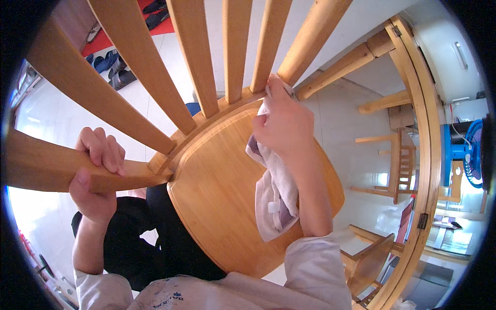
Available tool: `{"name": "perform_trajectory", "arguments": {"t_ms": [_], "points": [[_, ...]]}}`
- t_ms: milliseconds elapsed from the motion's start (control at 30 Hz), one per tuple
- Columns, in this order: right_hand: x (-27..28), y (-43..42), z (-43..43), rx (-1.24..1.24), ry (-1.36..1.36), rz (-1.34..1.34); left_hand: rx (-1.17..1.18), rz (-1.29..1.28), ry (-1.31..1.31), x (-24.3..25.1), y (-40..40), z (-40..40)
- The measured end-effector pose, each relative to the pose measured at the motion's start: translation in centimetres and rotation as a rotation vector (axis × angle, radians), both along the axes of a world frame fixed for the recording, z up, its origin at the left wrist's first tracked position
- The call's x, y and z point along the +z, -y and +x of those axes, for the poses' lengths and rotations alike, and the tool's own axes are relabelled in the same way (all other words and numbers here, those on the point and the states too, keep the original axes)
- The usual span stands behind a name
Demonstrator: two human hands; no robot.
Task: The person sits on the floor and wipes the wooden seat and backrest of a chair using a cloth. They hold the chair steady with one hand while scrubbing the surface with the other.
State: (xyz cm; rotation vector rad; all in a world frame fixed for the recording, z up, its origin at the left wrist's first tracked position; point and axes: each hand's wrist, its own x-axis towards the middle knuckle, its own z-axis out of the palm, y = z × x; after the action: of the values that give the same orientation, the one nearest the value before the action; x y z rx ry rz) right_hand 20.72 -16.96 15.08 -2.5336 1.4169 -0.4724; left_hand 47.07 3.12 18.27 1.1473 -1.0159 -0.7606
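Note:
A wooden chair stands before me, its smooth seat [217, 182] bordered by a curved back rail from which several slats [193, 58] rise. My left hand [95, 166] is wrapped around the thick back post [46, 168] at the left. At the far end of the rail, my right hand [286, 120] presses a pale cloth [271, 209] near the foot of the right back post [314, 35]. The cloth's loose end, with a small white tag, drapes over the seat. My palm and fingers hide part of the cloth.
A wooden table [422, 166] with a blue fan [471, 153] on it is at the right. Another wooden chair [403, 170] lies beyond, and a drawer-like wooden piece [372, 255] is lower right. Several slippers [108, 62] are on the floor by a red mat [164, 26].

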Motion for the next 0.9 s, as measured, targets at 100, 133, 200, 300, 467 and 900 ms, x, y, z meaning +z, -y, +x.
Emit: {"name": "perform_trajectory", "arguments": {"t_ms": [100, 133, 200, 300, 467, 900], "points": [[1.7, -0.7, -0.2, 0.063, -0.060, 0.038, 0.025, 0.050, -0.002, 0.2, -0.7, 0.1], [1.7, -0.6, -0.3, 0.066, -0.058, 0.037, 0.028, 0.050, 0.000, 0.2, -0.7, 0.2], [1.3, -0.5, -0.7, -0.025, -0.020, 0.118, -0.044, 0.041, -0.044, 0.0, -0.9, 0.1], [-0.7, 0.0, -0.1, -0.074, 0.061, -0.041, -0.056, 0.038, -0.040, 0.2, -0.5, 0.0], [0.5, -1.6, 0.3, -0.069, -0.086, 0.042, -0.013, 0.073, -0.006, 0.5, -0.8, 0.6], [0.6, -0.3, 0.1, -0.010, 0.072, 0.076, -0.034, 0.045, -0.015, 0.2, -0.5, 0.0]]}}
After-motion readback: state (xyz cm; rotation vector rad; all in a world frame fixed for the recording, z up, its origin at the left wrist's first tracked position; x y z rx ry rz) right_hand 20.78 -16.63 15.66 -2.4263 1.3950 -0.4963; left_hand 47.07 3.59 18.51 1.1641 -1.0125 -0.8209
